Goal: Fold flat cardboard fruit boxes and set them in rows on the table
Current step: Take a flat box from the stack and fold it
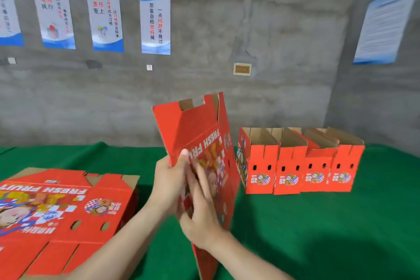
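- One upright box point(200, 134): fingers of the left hand point(169, 179) grasp its edge; the right hand point(200, 218) is blurred, grip unclear.
- Four folded boxes point(300, 163), far right.
- One flat box point(63, 202), near left on the worktop point(318, 223).

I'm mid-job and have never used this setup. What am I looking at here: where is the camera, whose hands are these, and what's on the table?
There is no machine here. A person works with bare hands, and the single picture comes from a camera worn on their head, looking forward and down. The left hand grips a half-opened red box by its edge, thumb on the front. The right hand lies against its printed face, too blurred to tell whether it grips. The box is held upright over the green table. At the left lie flat boxes, not yet folded. At the right stand four folded boxes in a row, tops open. Posters hang behind.
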